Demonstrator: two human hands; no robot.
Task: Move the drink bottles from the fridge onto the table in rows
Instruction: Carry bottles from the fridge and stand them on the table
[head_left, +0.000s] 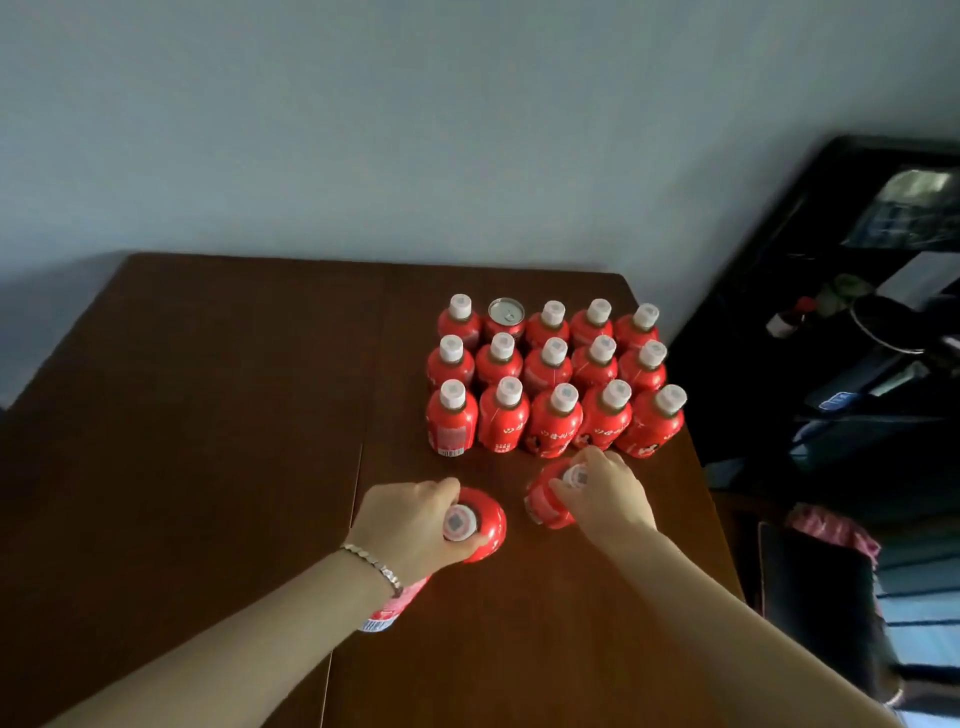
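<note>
Both hands are over the near part of the brown worktop (208, 415), each with a red, white-capped bottle. The left grip (410, 525) is curled round the neck of the left bottle (488, 530), thumb and fingers on either side of the cap. A bracelet (374, 564) sits on that wrist. Below the wrist a strip of pink-and-white label shows, apparently the lower body of this same bottle, which would make it tilted. The right grip (608, 493) pinches the right bottle (545, 501) at its cap from above, and this bottle leans a little to the left. Whether either bottle's base touches the worktop cannot be told.

Just beyond the hands, toward the far right corner, stand three rows (553, 421) of five, packed side by side and upright. All are matching red bottles except a can (505, 314), second from the left in the back row. The right bottle is just in front of the nearest row, and the left bottle is a little further back and to the left. A dark unit (831, 312) stands to the right of the worktop, against a pale wall (415, 130)
</note>
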